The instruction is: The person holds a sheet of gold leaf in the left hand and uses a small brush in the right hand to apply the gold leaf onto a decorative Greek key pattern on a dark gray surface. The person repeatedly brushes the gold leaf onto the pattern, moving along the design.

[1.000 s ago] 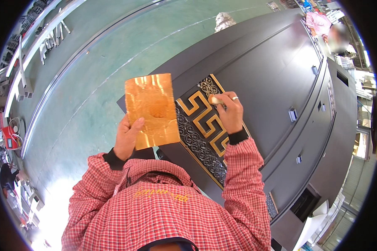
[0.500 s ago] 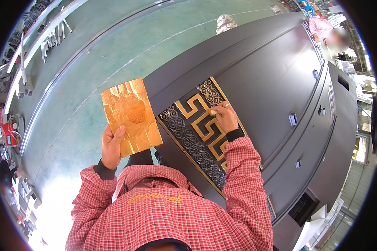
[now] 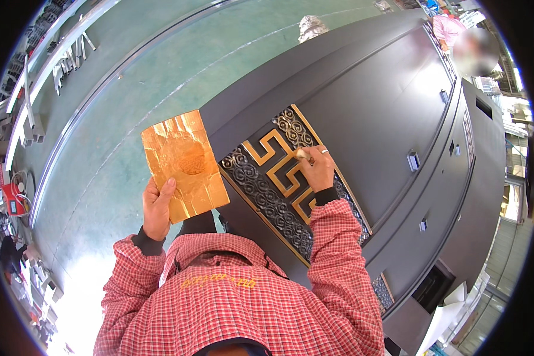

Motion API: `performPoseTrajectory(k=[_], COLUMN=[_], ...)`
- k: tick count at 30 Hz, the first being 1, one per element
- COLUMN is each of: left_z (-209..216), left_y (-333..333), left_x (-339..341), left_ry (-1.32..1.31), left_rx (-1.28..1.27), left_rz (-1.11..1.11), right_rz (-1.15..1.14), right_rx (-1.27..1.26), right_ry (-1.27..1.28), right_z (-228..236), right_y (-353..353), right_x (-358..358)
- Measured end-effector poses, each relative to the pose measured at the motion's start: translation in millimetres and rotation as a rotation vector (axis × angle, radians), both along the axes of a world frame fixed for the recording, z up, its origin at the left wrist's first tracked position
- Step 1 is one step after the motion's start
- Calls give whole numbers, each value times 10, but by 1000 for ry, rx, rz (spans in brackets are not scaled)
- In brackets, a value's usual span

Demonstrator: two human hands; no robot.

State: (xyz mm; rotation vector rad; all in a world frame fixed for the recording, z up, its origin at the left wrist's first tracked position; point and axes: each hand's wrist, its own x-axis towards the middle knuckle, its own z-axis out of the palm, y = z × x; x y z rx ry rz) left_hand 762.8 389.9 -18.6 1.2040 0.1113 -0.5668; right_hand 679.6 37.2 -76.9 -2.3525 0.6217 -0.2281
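Note:
My left hand (image 3: 158,204) grips the lower left edge of a flat gold-coloured board (image 3: 183,190), its thumb on top. The board's crinkled, shiny face carries a darker orange smear of what looks like paint (image 3: 191,160). In a pinch, my right hand (image 3: 317,169) holds a small pale wad (image 3: 303,155), perhaps sponge or cloth. The wad is at the upper part of a raised gold meander pattern (image 3: 274,173) on a dark ornamental panel (image 3: 249,187). Black scroll relief flanks the meander, and gold strips edge the panel. My right hand hides part of the pattern.
The panel belongs to a large dark grey sheet (image 3: 368,113) with small metal brackets (image 3: 413,160) and a rectangular opening (image 3: 433,286). At the far right, a person in pink (image 3: 448,31) is beside it. Green floor (image 3: 124,83) and metal profiles (image 3: 32,121) lie left.
The panel and surroundings have shifted slightly leftward in view. My right hand has moved a little along the meander with the wad. My left hand still holds the board in nearly the same place.

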Motion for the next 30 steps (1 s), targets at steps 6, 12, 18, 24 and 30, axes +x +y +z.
performPoseTrajectory(k=[6,12,18,24,30], left_z=[55,85,79,113,90], left_y=[-40,-26,-22,-10,-11], left_x=[39,31,64,89,132], left_ry=[-21,-9,-15,-5,-7], left_rx=[-3,-18,-20,-18,4], left_rz=[-6,11,-5,-4,-28], right_rz=[32,-129,-18,-132,-5], right_rx=[-50,-49,-104,-99,-133], right_ry=[15,-60,-6,-120,-29], right_z=[-229,-65,-273,-132,-348], right_y=[468,375,566,571,694], right_x=[-184,-124,-181,-179,-231])
